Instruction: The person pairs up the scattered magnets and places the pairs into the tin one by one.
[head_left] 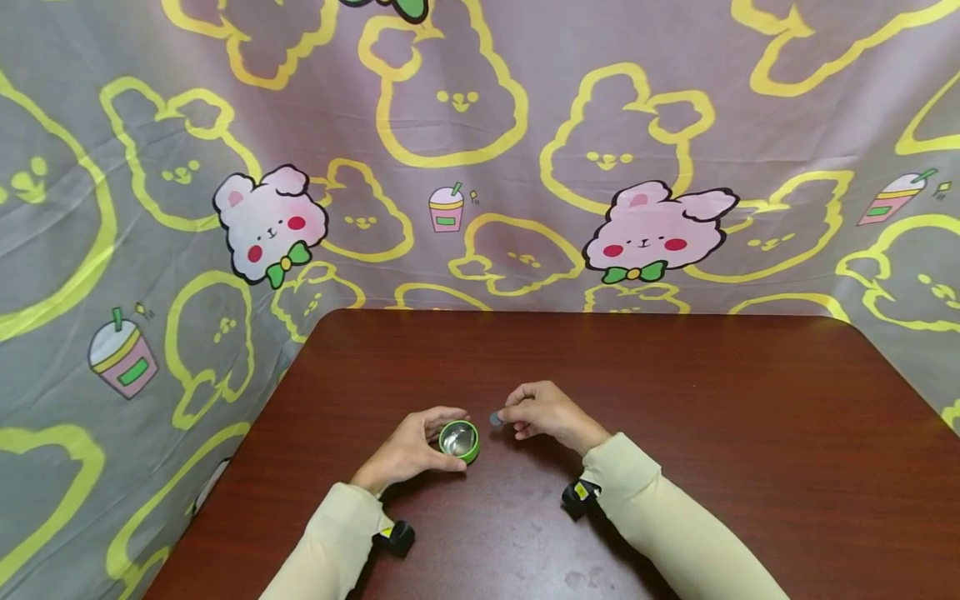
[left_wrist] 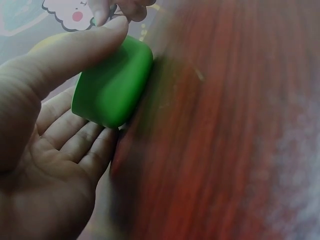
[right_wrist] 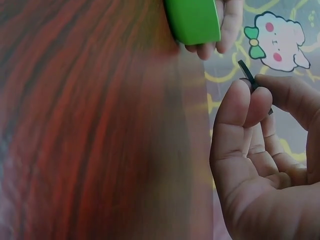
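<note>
A small, round green container [head_left: 459, 442] with a shiny, silvery inside sits open side up on the table. My left hand [head_left: 412, 450] holds it from the left, the thumb along its near side and the fingers round the far side. In the left wrist view, the thumb lies against the smooth outer wall of the green container [left_wrist: 112, 82]. To the right, my right hand [head_left: 547, 414] pinches a thin, bluish-grey round disc [head_left: 496, 418] between thumb and fingers. Seen edge-on in the right wrist view, the disc [right_wrist: 246, 72] is a dark, narrow strip.
The dark reddish-brown wooden table [head_left: 712, 433] extends around both hands. A curtain [head_left: 480, 183] printed with cartoon rabbits and cups hangs along its back and left sides. Black wrist cameras [head_left: 579, 497] are strapped under both cream sleeves [head_left: 675, 517].
</note>
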